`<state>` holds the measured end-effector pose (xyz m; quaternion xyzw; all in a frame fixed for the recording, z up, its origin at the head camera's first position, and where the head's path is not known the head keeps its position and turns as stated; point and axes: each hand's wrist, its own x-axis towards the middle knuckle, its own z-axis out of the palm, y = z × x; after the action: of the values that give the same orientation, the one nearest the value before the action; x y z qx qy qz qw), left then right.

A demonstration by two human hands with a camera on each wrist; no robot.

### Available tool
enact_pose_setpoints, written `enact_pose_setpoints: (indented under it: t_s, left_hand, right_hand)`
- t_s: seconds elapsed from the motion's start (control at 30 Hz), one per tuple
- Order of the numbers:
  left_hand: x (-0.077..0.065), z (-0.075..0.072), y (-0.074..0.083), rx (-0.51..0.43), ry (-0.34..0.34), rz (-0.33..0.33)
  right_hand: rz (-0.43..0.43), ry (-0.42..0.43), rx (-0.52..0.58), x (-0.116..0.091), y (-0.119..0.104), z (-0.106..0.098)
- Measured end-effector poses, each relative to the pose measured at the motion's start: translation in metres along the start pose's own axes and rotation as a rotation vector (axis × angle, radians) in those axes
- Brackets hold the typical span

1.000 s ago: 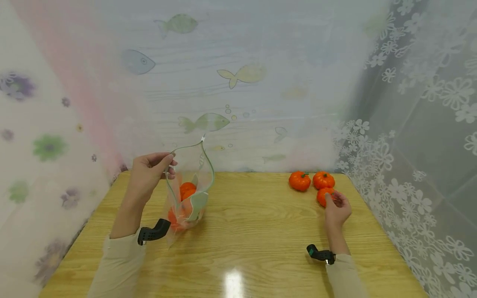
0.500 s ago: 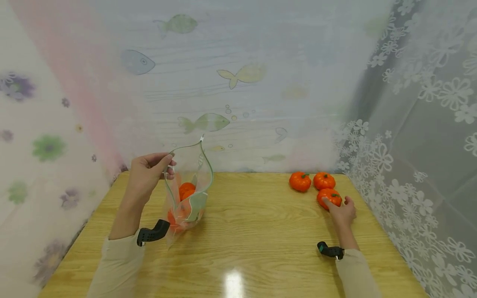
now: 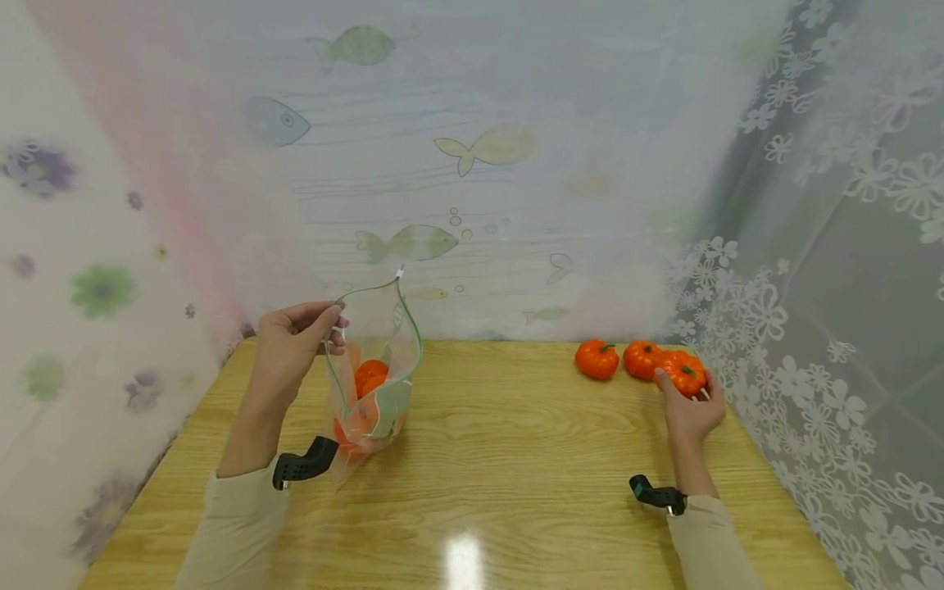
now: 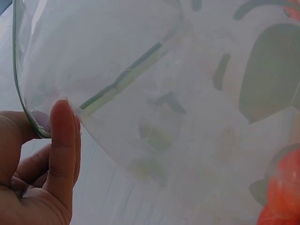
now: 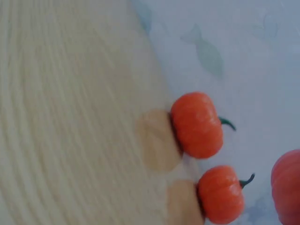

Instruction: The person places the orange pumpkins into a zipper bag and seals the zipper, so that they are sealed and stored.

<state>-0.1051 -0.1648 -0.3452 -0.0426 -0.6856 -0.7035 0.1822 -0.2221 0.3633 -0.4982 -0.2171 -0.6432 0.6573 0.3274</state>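
My left hand [image 3: 295,348] pinches the rim of a clear zip bag [image 3: 379,328], whose green-edged mouth gapes wide. Several orange pumpkins [image 3: 371,378] sit low inside the bag. In the left wrist view the thumb and fingers grip the bag's edge [image 4: 122,75]. At the far right of the table my right hand [image 3: 693,414] holds an orange toy pumpkin [image 3: 680,374] with a green stem, thumb on its left side and fingers behind. In the right wrist view part of this held pumpkin [image 5: 287,187] shows at the right edge.
Two more pumpkins stand by the table's back edge: one on the left [image 3: 596,360] and one [image 3: 640,359] partly behind the held pumpkin. The wooden table [image 3: 501,459] meets a fish-printed curtain [image 3: 487,197] at the back. A flowered sheer curtain [image 3: 804,385] borders the right side.
My right hand has taken hold of the front pumpkin and raised it, up and to the right. The left hand and the bag stay nearly still.
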Motion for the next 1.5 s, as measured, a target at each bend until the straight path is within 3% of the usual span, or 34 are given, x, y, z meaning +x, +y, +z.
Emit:
enact_pose_setpoints:
  t_s: [0.13, 0.3, 0.43, 0.7, 0.93, 1.07, 1.17, 1.33, 1.5]
  left_hand:
    - [-0.005, 0.002, 0.001, 0.007, 0.012, 0.003]
    - [-0.01, 0.007, 0.003, 0.019, 0.013, 0.002]
    - [-0.014, 0.009, 0.004, 0.005, 0.018, 0.001]
    - [-0.017, 0.009, 0.002, -0.018, 0.026, 0.014]
    - [-0.012, 0.005, -0.001, -0.02, 0.018, 0.025]
    - [-0.009, 0.007, -0.002, -0.013, 0.014, 0.014]
    - [-0.006, 0.008, -0.003, -0.029, 0.0, 0.017]
    - [-0.003, 0.01, -0.006, -0.042, -0.024, 0.031]
    - [0.0, 0.012, -0.009, 0.017, -0.017, 0.009]
  right_hand:
    - [-0.105, -0.079, 0.15, -0.013, -0.017, 0.01]
    - [-0.173, -0.237, 0.272, -0.046, -0.032, 0.028]
    - [-0.199, -0.409, 0.335, -0.08, -0.033, 0.045]
    - [-0.22, -0.844, 0.436, -0.154, -0.042, 0.075]
    - [-0.221, -1.109, 0.577, -0.215, -0.062, 0.105]
    - [-0.198, -1.193, 0.644, -0.24, -0.084, 0.12]
    - [-0.181, -1.211, 0.691, -0.253, -0.103, 0.13]
    - [-0.165, -1.228, 0.725, -0.266, -0.129, 0.149]
    - [-0.097, -1.254, 0.712, -0.275, -0.141, 0.172]
